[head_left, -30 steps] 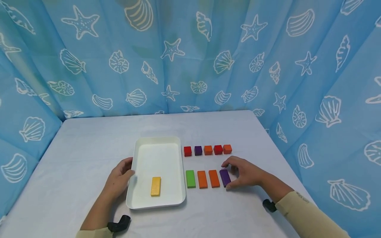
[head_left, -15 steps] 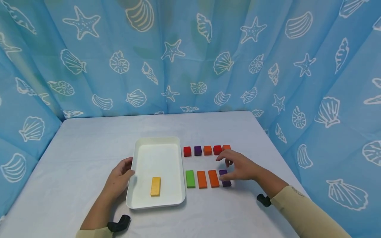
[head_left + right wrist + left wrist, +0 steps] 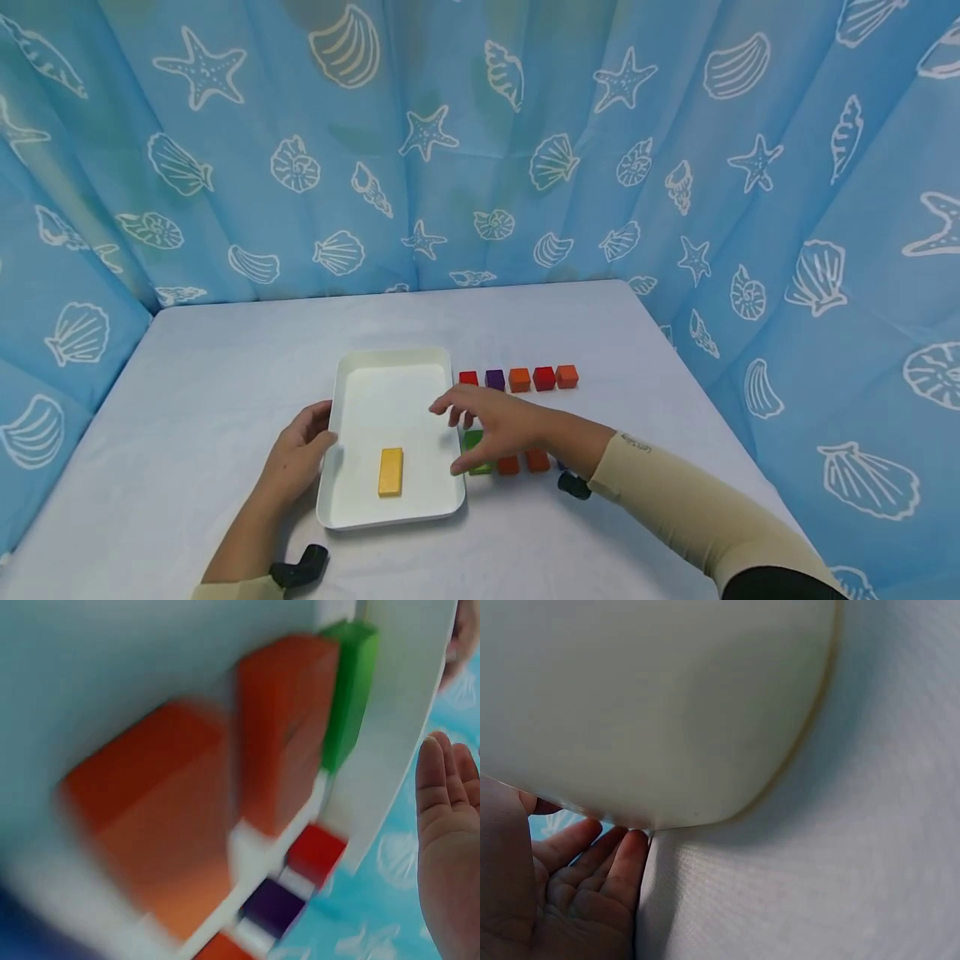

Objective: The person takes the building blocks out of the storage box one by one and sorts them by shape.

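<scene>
My left hand (image 3: 296,458) holds the left edge of a white tray (image 3: 390,387), its thumb at the rim. In the left wrist view its fingers (image 3: 626,874) lie against the tray's outer wall. A yellow rectangular block (image 3: 390,472) lies in the tray's near half. Over the tray's right rim hovers my right hand (image 3: 502,423), fingers spread and holding nothing. Below it a green block (image 3: 480,469) and two orange blocks (image 3: 507,465) (image 3: 537,460) are partly covered. The purple block at the row's right end is almost wholly hidden by the right wrist.
Behind the right hand runs a row of small cubes: red (image 3: 468,378), purple (image 3: 495,380), orange (image 3: 519,380), another red (image 3: 544,378) and another orange (image 3: 567,377). A white cloth covers the table (image 3: 225,358). Blue shell-patterned curtains (image 3: 450,192) stand around the table's back and sides.
My right hand has lifted off the purple block at the right and moved left, over the blocks to the tray's right rim. The left hand stays on the tray.
</scene>
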### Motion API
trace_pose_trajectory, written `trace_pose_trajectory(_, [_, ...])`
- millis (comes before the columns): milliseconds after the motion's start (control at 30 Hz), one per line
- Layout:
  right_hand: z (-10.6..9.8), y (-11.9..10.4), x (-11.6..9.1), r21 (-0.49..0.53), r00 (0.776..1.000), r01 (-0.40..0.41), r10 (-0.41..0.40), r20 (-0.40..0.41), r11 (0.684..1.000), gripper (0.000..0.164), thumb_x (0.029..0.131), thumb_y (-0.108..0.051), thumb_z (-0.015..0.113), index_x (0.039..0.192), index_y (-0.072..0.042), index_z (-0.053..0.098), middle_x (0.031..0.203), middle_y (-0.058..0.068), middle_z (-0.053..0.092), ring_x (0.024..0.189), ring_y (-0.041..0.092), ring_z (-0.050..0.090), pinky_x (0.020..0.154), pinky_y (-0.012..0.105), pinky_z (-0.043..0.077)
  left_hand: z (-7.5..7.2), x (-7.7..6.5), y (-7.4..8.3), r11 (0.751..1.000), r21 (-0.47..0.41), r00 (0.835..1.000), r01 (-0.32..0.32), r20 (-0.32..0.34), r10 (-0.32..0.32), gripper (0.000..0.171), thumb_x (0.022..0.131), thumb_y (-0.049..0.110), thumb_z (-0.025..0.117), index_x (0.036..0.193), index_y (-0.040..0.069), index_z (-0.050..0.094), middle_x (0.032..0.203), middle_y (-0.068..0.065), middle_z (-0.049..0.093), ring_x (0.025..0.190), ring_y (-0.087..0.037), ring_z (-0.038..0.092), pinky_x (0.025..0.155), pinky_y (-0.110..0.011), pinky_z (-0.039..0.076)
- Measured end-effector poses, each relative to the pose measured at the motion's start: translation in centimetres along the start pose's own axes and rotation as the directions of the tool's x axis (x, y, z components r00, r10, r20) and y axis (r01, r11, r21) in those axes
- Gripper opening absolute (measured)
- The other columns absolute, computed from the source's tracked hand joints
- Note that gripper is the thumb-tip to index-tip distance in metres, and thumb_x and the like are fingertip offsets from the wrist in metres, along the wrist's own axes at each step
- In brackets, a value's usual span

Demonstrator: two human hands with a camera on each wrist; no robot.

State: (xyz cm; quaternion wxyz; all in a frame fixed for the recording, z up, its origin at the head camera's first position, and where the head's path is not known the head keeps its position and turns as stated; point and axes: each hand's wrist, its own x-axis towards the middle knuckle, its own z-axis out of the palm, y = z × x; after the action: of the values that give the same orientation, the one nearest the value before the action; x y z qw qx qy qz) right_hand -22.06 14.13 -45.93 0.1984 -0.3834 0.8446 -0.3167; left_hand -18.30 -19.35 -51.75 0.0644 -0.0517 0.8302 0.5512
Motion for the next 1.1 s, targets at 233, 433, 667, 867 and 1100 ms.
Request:
trace_pose_trajectory(233, [2.2, -2.3, 3.6, -0.007, 0.989, 0.038, -0.036, 0.144, 0.999, 0.091, 0.085, -0.041, 0.091, 0.158, -0.016, 0.044, 0.151, 0.0, 0.05, 0.122, 0.01, 0.057, 0.098, 0.025, 0.054, -0.2, -0.3, 0.2, 1.0, 0.006, 1.0, -0.011, 0.004, 0.011, 0.062, 0.104, 0.012, 0.05, 0.163, 0.001, 0.035, 0.161, -0.024, 0.044, 0.151, -0.041, 0.039, 0.123, -0.059, 0.031])
trace_pose_trajectory(433, [3.3, -3.6, 5.8, -0.163, 0.978, -0.027, 0.06, 0.201, 0.986, 0.103, 0.082, -0.049, 0.092, 0.164, -0.022, 0.036, 0.152, -0.002, 0.045, 0.124, 0.008, 0.052, 0.108, 0.026, 0.047, -0.3, -0.3, 0.0, 0.999, 0.002, 0.999, -0.033, 0.001, 0.033, 0.061, 0.104, 0.012, 0.05, 0.162, 0.002, 0.036, 0.161, -0.023, 0.045, 0.151, -0.041, 0.04, 0.123, -0.058, 0.031])
trace_pose_trajectory(667, [4.7, -3.9, 6.9, -0.357, 0.974, -0.039, 0.116, 0.196, 0.933, 0.105, 0.079, -0.058, 0.091, 0.163, -0.024, 0.039, 0.151, -0.003, 0.046, 0.13, 0.01, 0.046, 0.114, 0.026, 0.042, -0.1, -0.4, 0.2, 0.999, 0.007, 0.999, -0.036, 0.008, 0.036, 0.06, 0.104, 0.011, 0.05, 0.162, 0.001, 0.036, 0.162, -0.024, 0.043, 0.151, -0.042, 0.04, 0.122, -0.059, 0.033])
trace_pose_trajectory(867, [5.2, -3.9, 7.0, -0.412, 0.977, -0.035, 0.117, 0.177, 0.911, 0.091, 0.084, -0.055, 0.087, 0.159, -0.023, 0.047, 0.145, -0.005, 0.048, 0.12, 0.007, 0.05, 0.108, 0.021, 0.045, 0.0, -0.4, 0.4, 0.999, 0.01, 0.999, -0.037, 0.003, 0.037, 0.061, 0.104, 0.01, 0.05, 0.162, 0.002, 0.036, 0.161, -0.024, 0.044, 0.151, -0.041, 0.04, 0.123, -0.058, 0.032])
trace_pose_trajectory(1100, [5.6, -3.9, 7.0, -0.419, 0.979, -0.079, 0.151, 0.14, 0.905, 0.077, 0.088, -0.052, 0.084, 0.151, -0.019, 0.055, 0.127, -0.009, 0.054, 0.107, 0.004, 0.053, 0.097, 0.017, 0.049, 0.1, -0.4, 0.3, 0.999, 0.011, 0.999, -0.038, 0.007, 0.038, 0.061, 0.104, 0.009, 0.05, 0.162, 0.001, 0.035, 0.162, -0.024, 0.043, 0.152, -0.041, 0.038, 0.124, -0.058, 0.03])
